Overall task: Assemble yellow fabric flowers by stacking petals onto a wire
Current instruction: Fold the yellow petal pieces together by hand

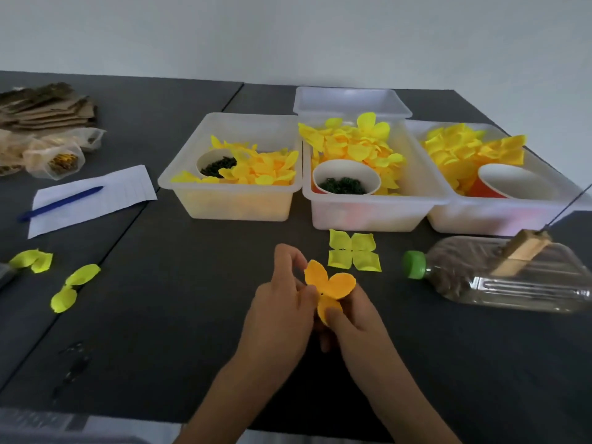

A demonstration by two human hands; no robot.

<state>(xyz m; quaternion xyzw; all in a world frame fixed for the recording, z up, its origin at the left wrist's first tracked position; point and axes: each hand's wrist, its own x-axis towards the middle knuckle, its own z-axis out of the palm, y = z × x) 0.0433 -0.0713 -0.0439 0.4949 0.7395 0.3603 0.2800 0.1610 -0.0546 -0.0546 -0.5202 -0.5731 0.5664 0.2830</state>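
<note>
An orange-yellow petal piece (330, 286) is held above the dark table (179, 283) between both hands. My left hand (282, 302) pinches its left side near the centre, and my right hand (352, 318) pinches its lower lobe with the thumb on top. A pale yellow four-lobed petal piece (354, 251) lies flat on the table just beyond my hands. No wire shows between my fingers. A thin wire (573, 203) sticks up from a wooden block (522, 251) on a lying bottle (506, 274).
Three translucent bins (237, 203) (368, 213) (487, 219) hold yellow petals and paper cups, with an empty bin (350, 102) behind. Loose lime petals (32, 261) (75, 286) lie at left. A paper sheet with a blue pen (61, 203) and cardboard pieces (45, 107) sit far left.
</note>
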